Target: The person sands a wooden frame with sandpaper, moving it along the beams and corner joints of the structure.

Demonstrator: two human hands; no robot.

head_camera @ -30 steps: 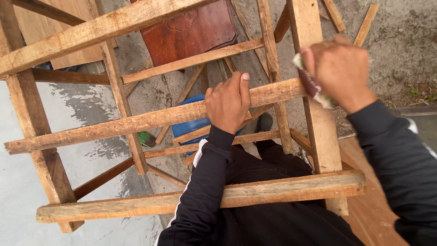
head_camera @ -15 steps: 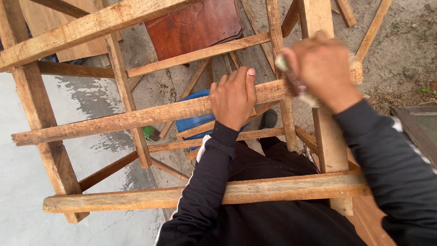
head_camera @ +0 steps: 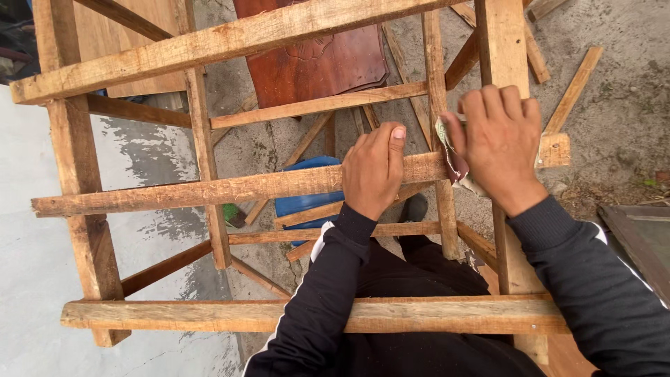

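Note:
I look down through a rough wooden frame (head_camera: 209, 188) of nailed slats. My left hand (head_camera: 373, 171) grips the middle horizontal slat (head_camera: 174, 194) from above, fingers wrapped over it. My right hand (head_camera: 499, 143) presses a folded piece of sandpaper (head_camera: 453, 157) against the upright post (head_camera: 502, 49) where it meets that slat. Only the sandpaper's edge shows from under the fingers. Both arms wear black sleeves.
A reddish-brown carved panel (head_camera: 314, 63) lies on the ground beyond the frame. A blue container (head_camera: 303, 202) sits below the slats. Loose wood strips (head_camera: 576, 87) lie on the dirt at the right. Pale concrete (head_camera: 35, 279) is at the left.
My right hand with the sandpaper has slid along the post near the joint, and the view has shifted slightly. My left hand keeps its grip on the same slat.

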